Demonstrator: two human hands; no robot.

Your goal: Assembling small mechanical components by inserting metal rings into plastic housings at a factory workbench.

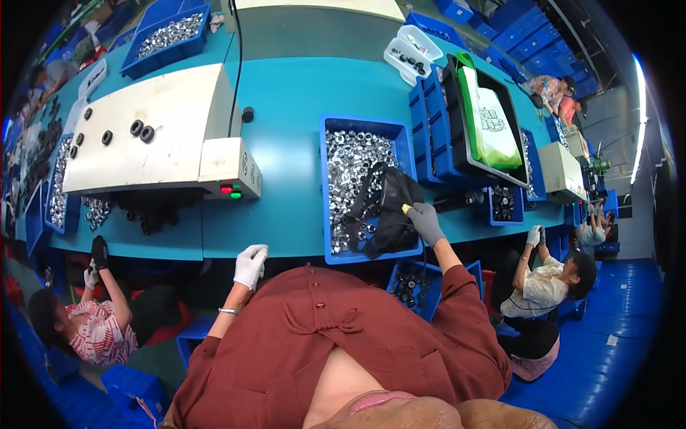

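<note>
My right hand (426,224), in a grey glove, has its fingers bent at the side of a black cloth bag (399,204) with straps. A small yellow piece (406,209) shows at its fingertips. The bag lies on top of many shiny metal ring-like parts (350,161) in a blue bin (325,214). At the table's front edge, left of this bin, my left hand (251,267) in a white glove is closed, its fingers curled. Whatever may be inside those fingers is hidden.
A cream machine (157,129) with red and green buttons stands left, black rings on top. Stacked blue crates and a black tray (457,154) holding a green-and-white bag (493,125) rise at right. A bin of dark parts (411,282) sits below the edge. Co-workers sit on both sides.
</note>
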